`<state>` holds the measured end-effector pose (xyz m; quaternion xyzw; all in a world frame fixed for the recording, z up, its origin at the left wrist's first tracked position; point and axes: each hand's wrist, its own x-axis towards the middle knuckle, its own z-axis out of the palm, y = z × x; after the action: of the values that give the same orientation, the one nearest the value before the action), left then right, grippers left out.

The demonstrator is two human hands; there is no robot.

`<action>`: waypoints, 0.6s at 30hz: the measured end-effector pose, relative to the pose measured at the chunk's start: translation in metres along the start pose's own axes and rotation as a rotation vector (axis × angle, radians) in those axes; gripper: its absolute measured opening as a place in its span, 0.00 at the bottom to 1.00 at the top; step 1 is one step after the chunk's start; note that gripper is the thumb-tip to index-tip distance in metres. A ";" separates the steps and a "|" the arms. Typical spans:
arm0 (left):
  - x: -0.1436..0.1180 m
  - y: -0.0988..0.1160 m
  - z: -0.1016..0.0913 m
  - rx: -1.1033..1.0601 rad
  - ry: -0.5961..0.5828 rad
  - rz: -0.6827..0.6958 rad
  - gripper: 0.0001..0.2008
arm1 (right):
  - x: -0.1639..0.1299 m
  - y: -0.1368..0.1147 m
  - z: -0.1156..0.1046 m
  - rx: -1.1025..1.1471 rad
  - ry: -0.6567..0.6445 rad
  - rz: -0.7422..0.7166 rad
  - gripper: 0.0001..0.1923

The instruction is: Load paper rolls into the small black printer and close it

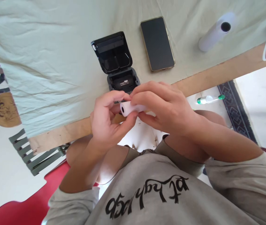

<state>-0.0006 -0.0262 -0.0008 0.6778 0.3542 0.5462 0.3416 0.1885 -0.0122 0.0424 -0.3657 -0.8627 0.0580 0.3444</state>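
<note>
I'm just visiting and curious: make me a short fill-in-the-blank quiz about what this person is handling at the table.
1. Both hands, the left hand and the right hand, hold a small white ____ of paper.
2. The black printer on the cloth has its lid ____.
3. The dark, flat thing lying to the right of the printer is a ____.
4. A bigger white roll lies on the cloth at the far ____ of the picture.

Missing words: roll; open; phone; right

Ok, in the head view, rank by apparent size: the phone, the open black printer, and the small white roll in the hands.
1. Open black printer
2. Phone, slightly smaller
3. Small white roll, partly hidden by the hands and nearer the camera, yet clearly smallest
</note>
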 end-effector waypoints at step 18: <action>0.034 -0.005 -0.035 0.268 -0.099 0.304 0.22 | 0.028 0.163 -0.003 -0.229 0.217 0.781 0.19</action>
<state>-0.0298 0.0083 0.0180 0.7888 0.3001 0.5056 0.1792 0.2726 0.1239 0.0025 -0.7051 -0.6189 0.0489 0.3426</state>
